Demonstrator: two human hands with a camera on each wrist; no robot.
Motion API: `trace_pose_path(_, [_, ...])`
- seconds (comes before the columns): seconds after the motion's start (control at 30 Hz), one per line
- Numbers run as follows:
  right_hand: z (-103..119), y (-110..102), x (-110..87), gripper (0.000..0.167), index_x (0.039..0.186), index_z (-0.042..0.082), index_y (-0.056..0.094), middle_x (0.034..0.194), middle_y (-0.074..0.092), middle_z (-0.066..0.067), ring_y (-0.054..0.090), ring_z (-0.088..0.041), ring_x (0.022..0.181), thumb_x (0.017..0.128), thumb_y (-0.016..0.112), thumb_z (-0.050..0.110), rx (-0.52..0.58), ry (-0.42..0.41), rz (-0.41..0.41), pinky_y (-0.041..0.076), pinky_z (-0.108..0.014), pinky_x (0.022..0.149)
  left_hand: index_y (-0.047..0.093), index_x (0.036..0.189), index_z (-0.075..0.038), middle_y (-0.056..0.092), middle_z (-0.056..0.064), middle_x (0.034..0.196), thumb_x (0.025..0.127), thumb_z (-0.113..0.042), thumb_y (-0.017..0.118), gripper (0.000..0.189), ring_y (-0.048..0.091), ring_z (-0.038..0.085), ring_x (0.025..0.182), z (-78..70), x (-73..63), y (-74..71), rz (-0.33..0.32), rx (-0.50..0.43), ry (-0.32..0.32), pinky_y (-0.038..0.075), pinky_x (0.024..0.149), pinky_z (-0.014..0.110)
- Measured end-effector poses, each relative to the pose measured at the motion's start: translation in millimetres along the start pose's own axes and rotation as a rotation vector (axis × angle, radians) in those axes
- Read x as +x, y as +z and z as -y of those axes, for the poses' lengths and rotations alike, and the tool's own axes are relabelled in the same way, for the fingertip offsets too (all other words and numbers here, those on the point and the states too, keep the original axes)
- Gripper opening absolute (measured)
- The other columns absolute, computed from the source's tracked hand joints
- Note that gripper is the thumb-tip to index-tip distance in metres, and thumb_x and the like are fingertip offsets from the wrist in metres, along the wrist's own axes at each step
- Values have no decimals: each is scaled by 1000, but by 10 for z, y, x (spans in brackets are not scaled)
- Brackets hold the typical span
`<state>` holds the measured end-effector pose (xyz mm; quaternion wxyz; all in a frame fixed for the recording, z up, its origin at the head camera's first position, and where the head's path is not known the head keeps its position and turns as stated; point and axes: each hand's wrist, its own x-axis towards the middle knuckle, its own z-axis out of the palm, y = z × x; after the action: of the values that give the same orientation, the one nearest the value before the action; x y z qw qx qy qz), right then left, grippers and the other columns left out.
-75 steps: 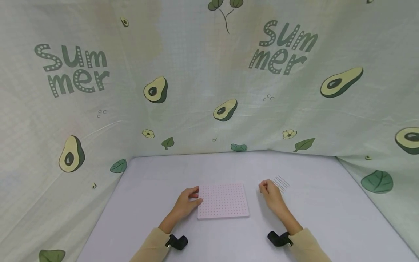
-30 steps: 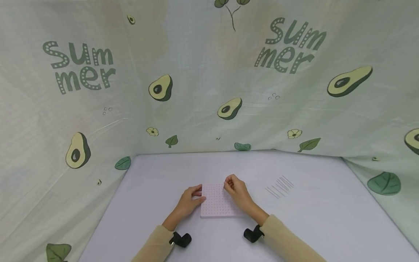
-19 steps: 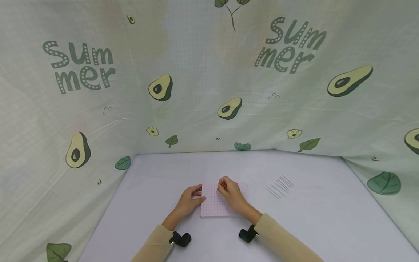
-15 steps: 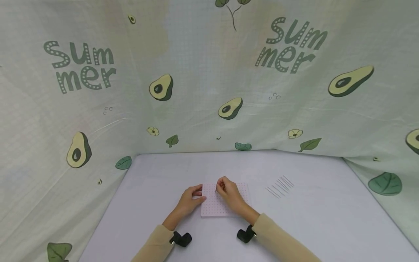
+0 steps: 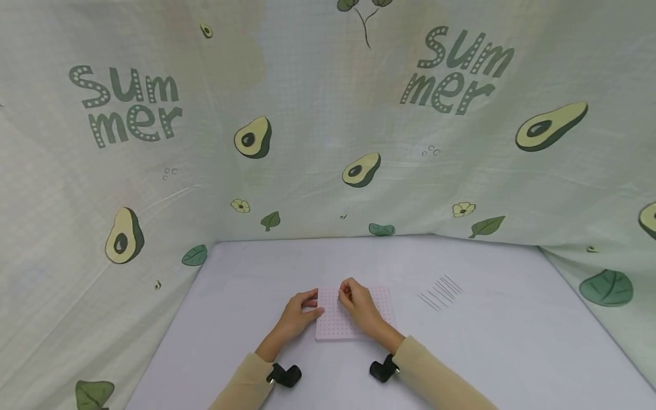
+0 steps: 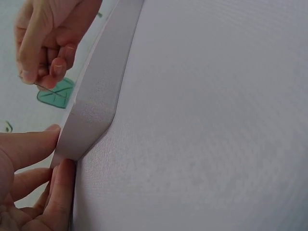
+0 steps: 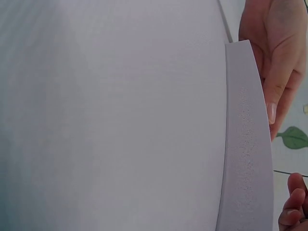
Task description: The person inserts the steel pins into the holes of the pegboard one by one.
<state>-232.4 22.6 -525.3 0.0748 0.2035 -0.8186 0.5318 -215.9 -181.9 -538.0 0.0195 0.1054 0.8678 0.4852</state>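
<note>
A pale pink board (image 5: 333,326) with a grid of small dots lies on the white table. My left hand (image 5: 296,314) holds the board's left edge; the left wrist view has the thumb and fingers pressed at its corner. Over the board's upper part, my right hand (image 5: 360,304) pinches a thin dark needle (image 6: 52,90) between thumb and fingertips. The needle (image 7: 284,172) points down at the board's face. Whether its tip sits in a hole, I cannot tell. The right hand and forearm cover part of the board.
Several thin needles (image 5: 442,291) lie in a slanted row on the table (image 5: 492,336), right of the board. A printed cloth (image 5: 302,114) with avocados and lettering hangs behind and at both sides.
From beside the needle row, my right hand has moved left over the board with the needle, then drifted slightly further left and stopped. The left hand keeps its hold on the board's edge.
</note>
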Motion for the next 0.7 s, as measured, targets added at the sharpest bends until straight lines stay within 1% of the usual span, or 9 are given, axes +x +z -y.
trace_pose_path(0.17, [31, -5, -7, 6, 93, 2, 57, 79, 56, 2, 51, -8, 71, 96, 58, -3, 1, 10, 2, 45, -20, 61, 51, 138, 9, 60, 20, 123, 92, -14, 73, 56, 60, 33, 110, -2, -11, -8, 6, -2, 7, 47, 94, 49])
trace_pose_path(0.47, [28, -21, -3, 8, 91, 4, 59, 78, 57, 3, 51, -7, 70, 94, 60, -4, -14, -5, -27, 46, -20, 61, 51, 138, 9, 61, 19, 123, 92, -13, 73, 55, 60, 33, 110, -19, -8, -7, 1, -9, 2, 46, 95, 49])
trace_pose_path(0.6, [30, -29, -4, 8, 92, 3, 59, 78, 56, 3, 51, -7, 70, 95, 60, -4, -9, -4, -22, 45, -20, 60, 51, 138, 8, 61, 19, 121, 92, -14, 73, 56, 60, 32, 110, -14, -6, -4, -1, 9, 3, 46, 94, 48])
trace_pose_path(0.7, [26, -28, -7, 7, 91, 2, 59, 78, 56, 2, 50, -7, 70, 95, 60, -3, -4, -7, -16, 45, -20, 60, 51, 139, 8, 61, 18, 121, 92, -14, 73, 56, 60, 32, 110, -21, -9, -3, 0, 5, -1, 46, 95, 48])
